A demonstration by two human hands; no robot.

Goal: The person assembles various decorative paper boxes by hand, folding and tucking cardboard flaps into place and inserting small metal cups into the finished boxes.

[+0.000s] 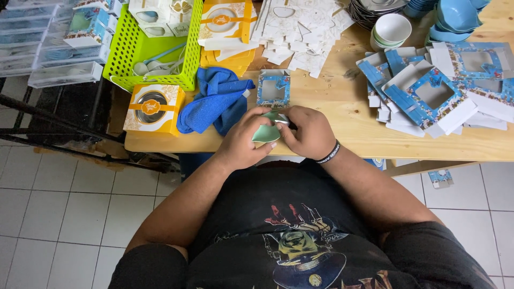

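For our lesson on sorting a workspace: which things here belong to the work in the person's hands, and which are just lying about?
In hand:
left hand
right hand
small green dish, held by both
small blue window box, just beyond the hands

Lying about:
blue cloth
green basket
orange gift box
white bowls
flat blue boxes

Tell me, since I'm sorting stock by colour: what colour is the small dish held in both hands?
Pale mint green dish, seen best in the head view.
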